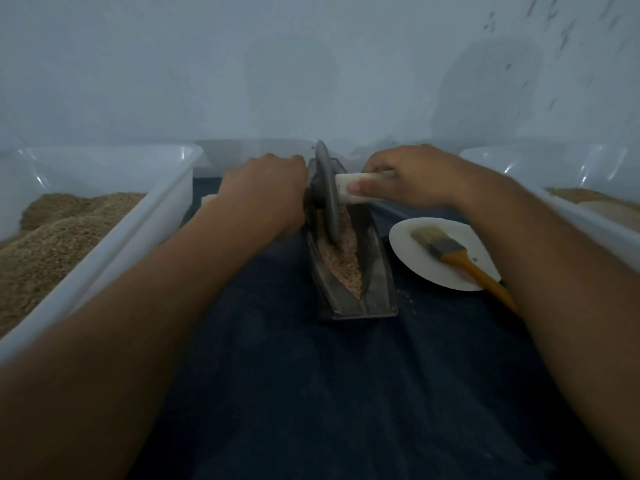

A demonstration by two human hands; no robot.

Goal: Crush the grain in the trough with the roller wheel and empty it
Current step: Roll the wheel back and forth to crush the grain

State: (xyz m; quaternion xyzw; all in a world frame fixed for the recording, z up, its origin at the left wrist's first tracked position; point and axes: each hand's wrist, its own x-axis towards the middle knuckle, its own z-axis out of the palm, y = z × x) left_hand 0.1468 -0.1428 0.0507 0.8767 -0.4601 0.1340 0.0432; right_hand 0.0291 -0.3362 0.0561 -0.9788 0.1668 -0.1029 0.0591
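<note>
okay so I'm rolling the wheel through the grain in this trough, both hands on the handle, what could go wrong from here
1. The roller wheel sits near the far end of the narrow trough; a long push might ride it over the end and fling grain out.
2. A few grains already lie on the dark cloth by the trough, so hard strokes may spill more.
3. The right hand grips the handle close to the disc; its fingers could get pinched against the trough's rim.

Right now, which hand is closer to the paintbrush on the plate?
Right. The right hand grips the roller handle just beyond the paintbrush, on the same side of the trough. The left hand grips the handle on the trough's far side.
</note>
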